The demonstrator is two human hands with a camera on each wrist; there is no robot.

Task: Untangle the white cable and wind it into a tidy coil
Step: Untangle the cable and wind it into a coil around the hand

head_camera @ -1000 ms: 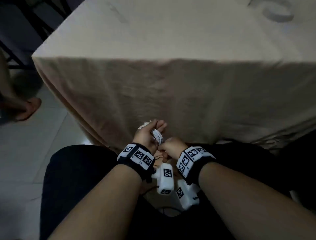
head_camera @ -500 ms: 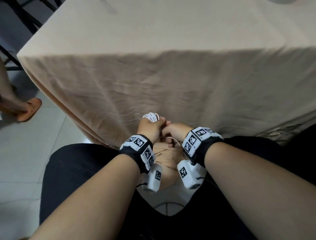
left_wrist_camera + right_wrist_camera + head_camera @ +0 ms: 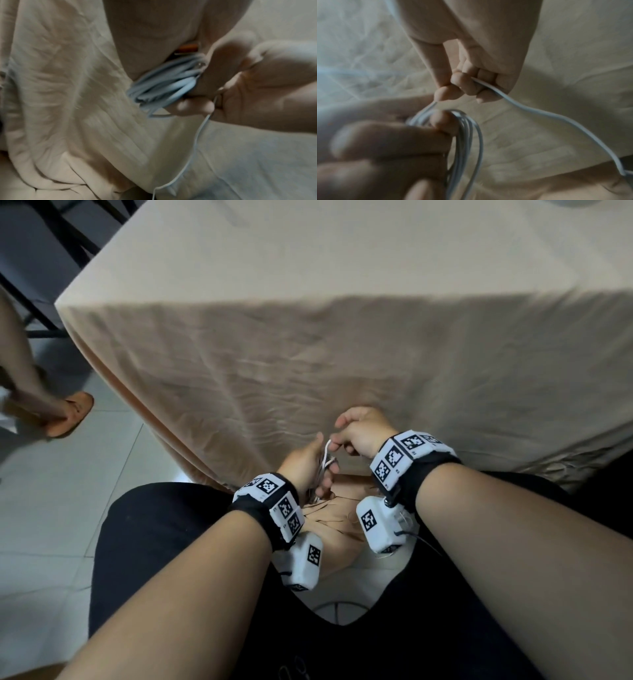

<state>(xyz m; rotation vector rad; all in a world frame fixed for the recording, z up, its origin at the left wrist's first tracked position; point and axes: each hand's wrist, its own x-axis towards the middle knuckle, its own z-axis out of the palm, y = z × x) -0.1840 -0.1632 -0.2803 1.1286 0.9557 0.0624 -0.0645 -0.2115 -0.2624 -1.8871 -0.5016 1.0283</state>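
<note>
Both hands work low over my lap, in front of the hanging tablecloth. My left hand grips a bundle of white cable loops; the left wrist view shows the bundle wound round its fingers. My right hand, slightly higher and to the right, pinches a single strand of the same cable between thumb and fingertips. That strand runs down to the bundle in the left hand. A loose length trails off to the lower right. A thin strand hangs below the left hand.
A table under a beige cloth fills the view ahead, its drape hanging just beyond my hands. My legs in black fabric lie below. Another person's foot in an orange sandal is on the tiled floor at left.
The hands were pressed together around the bundle. Now my right hand has lifted up and to the right, drawing a strand out, while the left hand stays low with the coil.
</note>
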